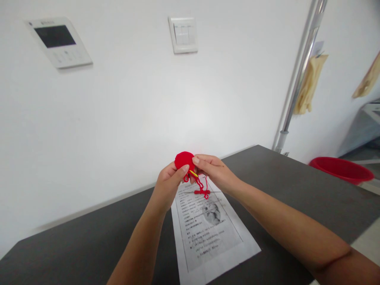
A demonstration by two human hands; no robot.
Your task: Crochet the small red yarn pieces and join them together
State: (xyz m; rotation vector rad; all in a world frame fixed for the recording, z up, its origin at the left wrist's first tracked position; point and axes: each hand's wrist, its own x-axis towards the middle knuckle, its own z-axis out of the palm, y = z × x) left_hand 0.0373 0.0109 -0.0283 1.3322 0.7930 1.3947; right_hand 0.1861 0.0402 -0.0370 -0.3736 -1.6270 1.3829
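- Paper point(208, 247), printed with lines of text and a grey picture, lies aslant on the dark tabletop point(118, 237), its far end beneath my hands.
- On that far end I see a thin rod with a red grip point(202, 192); loose red yarn point(200, 183) dangles in loops in front of it, and I can't tell whether they touch.
- My left hand point(170, 176) pinches the left and lower edge of a round red piece point(184, 159), thumb on the near face.
- My right hand point(212, 170) grips its right edge, thumb in front, fingers behind.
- The piece is bright red, yarn-like, with a slightly bumpy edge; I have it up above the paper, between both hands, its top rising past my thumbs.
- A slim yellow tool point(193, 173) slants at its lower edge, between my thumbs.
- Beyond the table's right side sits a red basin point(341, 168); I see its inner wall, but its bottom is hidden from me.
- Farther back, pale yellow gloves point(311, 85) hang beside a metal pole point(303, 67).
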